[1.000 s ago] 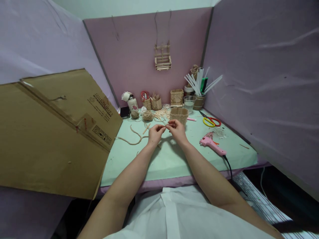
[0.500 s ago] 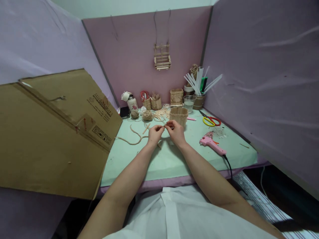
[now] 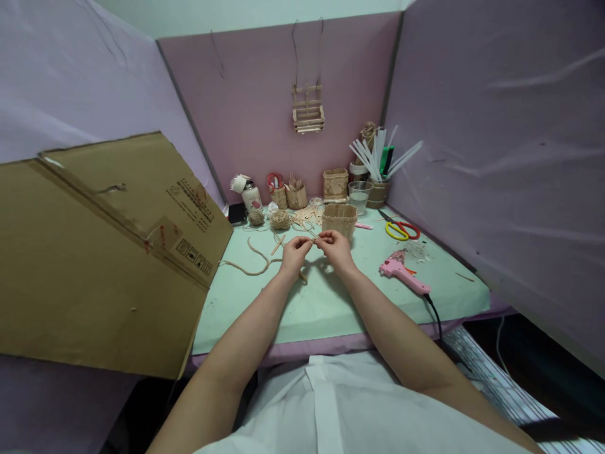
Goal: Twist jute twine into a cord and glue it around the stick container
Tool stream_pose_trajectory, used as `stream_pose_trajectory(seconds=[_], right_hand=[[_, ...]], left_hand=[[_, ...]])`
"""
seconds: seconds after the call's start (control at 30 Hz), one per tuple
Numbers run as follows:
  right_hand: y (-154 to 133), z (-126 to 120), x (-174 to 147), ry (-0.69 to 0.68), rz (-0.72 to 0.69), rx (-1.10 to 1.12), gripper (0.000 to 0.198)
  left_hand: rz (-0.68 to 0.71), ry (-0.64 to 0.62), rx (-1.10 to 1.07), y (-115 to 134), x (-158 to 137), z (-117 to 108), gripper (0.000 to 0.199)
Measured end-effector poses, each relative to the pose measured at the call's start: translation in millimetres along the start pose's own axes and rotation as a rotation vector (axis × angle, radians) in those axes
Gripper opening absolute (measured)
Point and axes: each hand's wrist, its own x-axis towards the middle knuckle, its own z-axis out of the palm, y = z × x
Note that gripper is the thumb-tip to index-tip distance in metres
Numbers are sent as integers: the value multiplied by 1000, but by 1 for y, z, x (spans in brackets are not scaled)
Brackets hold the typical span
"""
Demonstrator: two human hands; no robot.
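Left hand (image 3: pixel 296 252) and right hand (image 3: pixel 335 249) meet near the center of the frame, thumb and forefinger of each pinched narrow around a thin strand (image 3: pixel 314 241), mostly hidden by the fingertips. The strand is held above the pale green tabletop (image 3: pixel 222 310), a little in front of an open woven basket (image 3: pixel 339 218), which stands upright just behind the right hand.

Left of center, a thick tan cord (image 3: pixel 255 273) curves across the cloth toward the left wrist, with a short wooden stick (image 3: pixel 278 244) beside it. Farther back lie 2 balls of twine (image 3: pixel 280 219) and, near the middle, a scatter of pale wood pieces (image 3: pixel 307 216).

Right of center, scissors (image 3: pixel 396 231) with 1 yellow and 1 red handle lie behind a pink glue gun (image 3: pixel 404 275). Toward the back edge, a clear cup (image 3: pixel 359 199) of liquid stands beside a pot of white sticks (image 3: pixel 378 193). A small wooden rack (image 3: pixel 309 118) hangs at upper center on 2 cords, and a large cardboard sheet (image 3: pixel 104 252) fills much of the left side.
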Motion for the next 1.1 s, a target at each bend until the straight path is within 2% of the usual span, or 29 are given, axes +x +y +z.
stream_pose_trajectory(seconds=[0.17,0.3,0.37,0.43,0.5,0.57,0.77,0.87,1.0,1.1], right_hand=[[-2,-4,1,-59,248,141,35],[-2,-7,3,-109,282,165,33],[-1,-7,3,-96,200,117,29],[0,-6,3,-56,53,41,22],[-1,-5,2,-38,-90,-51,14],[-2,-4,0,-47,-172,-136,10],[-4,-3,0,-49,-189,-224,19],[-2,-4,1,-46,-197,-218,19],[-3,-3,0,-18,-309,-273,13],[-5,-1,-5,-35,-448,-311,12]], left_hand=[[-59,-51,3,2,-1,0,21],[-131,-99,-33,4,-2,-2,25],[-160,-98,-56,5,-2,-2,27],[-173,-89,-65,5,-2,-2,28],[-168,-70,-61,4,-2,-2,30],[-142,-55,-53,2,-1,-1,31],[29,-20,-36,-4,3,-2,27],[47,-13,-16,-4,3,-2,23],[-73,3,-92,3,0,0,17],[-324,-47,-289,11,-1,-3,13]])
